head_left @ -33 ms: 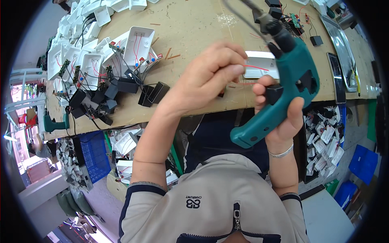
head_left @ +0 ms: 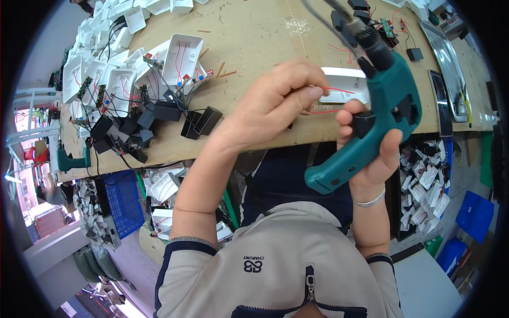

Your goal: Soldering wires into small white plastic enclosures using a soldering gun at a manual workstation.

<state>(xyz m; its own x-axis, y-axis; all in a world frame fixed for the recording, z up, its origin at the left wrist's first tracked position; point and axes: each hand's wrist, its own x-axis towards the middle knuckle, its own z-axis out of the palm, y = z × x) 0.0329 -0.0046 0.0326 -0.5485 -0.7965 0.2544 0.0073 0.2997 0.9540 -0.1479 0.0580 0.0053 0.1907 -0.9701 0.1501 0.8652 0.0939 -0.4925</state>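
Note:
My right hand point(head_left: 377, 159) is wrapped round the grip of a green soldering gun point(head_left: 350, 159), its fingers beside the black trigger. The gun's dark front end points up and away over the table, with a cable beside it. To its left, my left hand point(head_left: 275, 100) pinches thin red wire point(head_left: 339, 90) between thumb and forefinger. Beneath the wire lies a shallow white plastic case point(head_left: 347, 80), partly covered by the gun. A second red wire point(head_left: 322, 112) runs along its near side.
White cases point(head_left: 119, 87) with red wires and small circuit boards pile up at the left, beside black plastic boxes point(head_left: 167, 112). Another green gun-shaped tool point(head_left: 74, 159) lies at the left edge. A phone point(head_left: 440, 103) and a metal tray point(head_left: 442, 58) sit right; bins of parts stand below.
The soldering gun and my right hand have shifted slightly to the right. My left hand has moved a little right with the red wire.

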